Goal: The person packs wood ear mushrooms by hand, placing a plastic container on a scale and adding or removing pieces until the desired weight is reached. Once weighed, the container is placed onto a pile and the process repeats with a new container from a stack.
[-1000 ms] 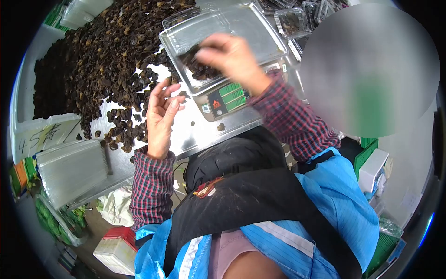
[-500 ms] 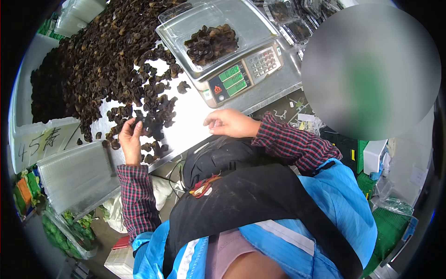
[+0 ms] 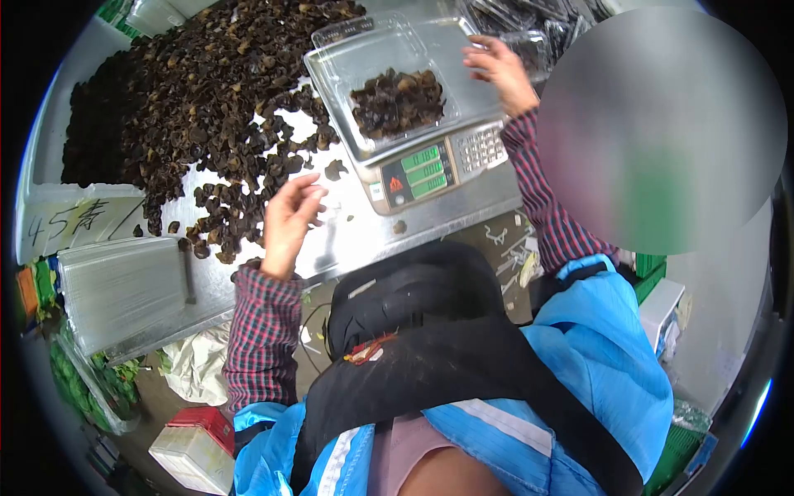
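Note:
Dark wood ear mushrooms point(image 3: 240, 74) lie in a big heap across the metal table's left side. A clear plastic box point(image 3: 413, 73) with its lid folded back sits on the weighing scale point(image 3: 459, 178), and a portion of wood ear point(image 3: 397, 103) fills its near half. My left hand point(image 3: 291, 221) is over the bare metal in front of the heap, fingers apart, with nothing visible in it. At the scale pan's right edge, my right hand point(image 3: 503, 74) is raised with spread fingers, slightly blurred. It appears to hold nothing.
Filled clear boxes point(image 3: 529, 50) are piled behind the scale at the right. A stack of clear plastic trays point(image 3: 124, 281) stands at the table's left front. A white foam box point(image 3: 78, 219) with handwriting borders the heap. A red-topped carton point(image 3: 198, 446) is on the floor.
My left hand has left the loose wood ear and moved right, its fingers parting. My right hand has gone from the table's front edge up to the scale pan's right side.

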A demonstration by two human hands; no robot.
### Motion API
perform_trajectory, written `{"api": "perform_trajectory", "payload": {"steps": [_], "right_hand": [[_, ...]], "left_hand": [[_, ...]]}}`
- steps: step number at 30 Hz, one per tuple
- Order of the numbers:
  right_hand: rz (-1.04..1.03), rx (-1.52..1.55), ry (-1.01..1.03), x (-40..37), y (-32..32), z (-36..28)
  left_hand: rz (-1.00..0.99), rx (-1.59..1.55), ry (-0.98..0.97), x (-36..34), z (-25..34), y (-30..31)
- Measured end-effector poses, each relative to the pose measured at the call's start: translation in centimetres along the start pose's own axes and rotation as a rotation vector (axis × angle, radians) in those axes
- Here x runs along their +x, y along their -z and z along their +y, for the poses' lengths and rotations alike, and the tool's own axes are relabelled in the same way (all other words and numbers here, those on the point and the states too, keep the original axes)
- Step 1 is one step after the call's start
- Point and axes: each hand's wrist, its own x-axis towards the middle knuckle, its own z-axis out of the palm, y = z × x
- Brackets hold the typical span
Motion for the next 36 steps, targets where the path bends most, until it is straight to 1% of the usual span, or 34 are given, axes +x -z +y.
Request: {"api": "perform_trajectory", "payload": {"steps": [1, 2, 4, 5, 6, 7, 8, 10, 12, 13, 14, 15, 16, 17, 18, 19, 20, 22, 24, 25, 26, 27, 29, 30, 32, 34, 36], "right_hand": [[0.003, 0.002, -0.068, 2.1, -1.4, 0.8], [-0.018, 0.119, -0.187, 4.1, -2.9, 1.9], [-0.031, 0.444, -0.31, 6.2, -5.7, 2.8], [-0.042, 0.453, -0.317, 6.8, -5.7, 3.0], [-0.174, 0.545, -0.266, 7.4, -5.5, 3.0], [-0.302, 0.638, -0.212, 7.6, -5.3, 3.0], [-0.265, 0.632, -0.149, 6.7, -4.9, 2.0], [-0.493, -0.086, 0.177, 4.9, -1.3, 1.6], [-0.514, -0.791, 0.777, 3.6, 1.1, 4.4], [-0.503, -0.704, 0.656, 1.4, 1.0, 4.2], [-0.586, -0.827, 0.305, -0.5, 0.8, 2.1], [-0.599, -0.791, 0.313, -2.1, 1.0, 0.8], [-0.642, -0.588, 0.196, -2.1, 1.1, 1.7], [-0.655, -0.479, 0.142, -2.2, 1.1, 2.4], [-0.71, -0.235, -0.192, -3.0, 1.2, 1.1], [-0.76, -0.018, -0.235, -2.5, 1.3, 3.1], [-0.721, 0.069, -0.281, -2.7, 1.4, 3.1], [-0.622, 0.169, -0.3, -3.6, 0.9, 3.8], [-0.519, 0.372, -0.331, -4.3, 0.4, 5.6], [-0.45, 0.349, -0.313, -4.9, 0.7, 5.0], [-0.377, 0.31, -0.332, -5.2, 1.3, 4.8], [-0.339, 0.364, -0.327, -5.3, 2.6, 4.8], [-0.243, 0.488, -0.3, -5.5, 6.7, 4.9], [-0.188, 0.56, -0.284, -5.7, 9.1, 4.9], [-0.076, 0.672, -0.239, -5.7, 14.8, 6.1], [0.145, 0.557, -0.213, -5.6, 19.5, 7.0], [0.17, 0.522, -0.239, -4.6, 23.9, 10.6]], "left_hand": [[-0.028, -0.009, 0.015, 0.7, 1.1, -1.7], [-0.056, -0.017, 0.031, 1.5, 2.2, -3.2], [-0.063, -0.034, 0.114, 2.9, 3.5, -5.4], [-0.067, 0.011, 0.107, 3.5, 3.6, -6.0], [-0.058, 0.018, 0.119, 4.0, 3.8, -6.2], [-0.045, -0.053, 0.143, 4.6, 3.7, -6.2], [-0.034, -0.127, 0.169, 4.8, 3.6, -6.2], [-0.021, -0.213, 0.205, 5.0, 3.7, -6.0], [-0.019, -0.175, 0.186, 5.3, 3.2, -6.0], [-0.014, -0.115, 0.204, 5.3, 4.1, -6.3], [0.005, -0.102, 0.197, 5.8, 3.5, -6.2], [-0.002, -0.121, 0.173, 6.6, 2.4, -5.8], [-0.014, -0.143, 0.162, 7.2, 2.0, -5.7], [-0.049, -0.117, 0.168, 7.8, 1.4, -5.2], [-0.065, -0.103, 0.197, 8.2, 1.3, -5.1], [-0.053, -0.063, 0.218, 7.9, 2.6, -5.4], [-0.046, -0.1, 0.251, 7.9, 3.4, -5.8], [-0.046, -0.124, 0.226, 8.0, 3.6, -6.0], [-0.003, -0.072, 0.176, 8.9, 2.8, -6.1], [0.0, -0.077, 0.15, 9.0, 3.4, -6.9], [-0.054, -0.11, 0.101, 9.4, 3.8, -7.5], [-0.072, -0.096, 0.104, 9.8, 4.3, -8.5], [-0.121, -0.079, 0.094, 10.1, 7.0, -12.5], [-0.209, -0.083, 0.087, 10.5, 8.1, -14.2], [-0.289, -0.141, 0.06, 10.3, 11.4, -19.0], [-0.383, -0.151, -0.037, 10.5, 11.4, -20.3], [-0.354, -0.138, -0.026, 10.9, 10.1, -19.0]]}}
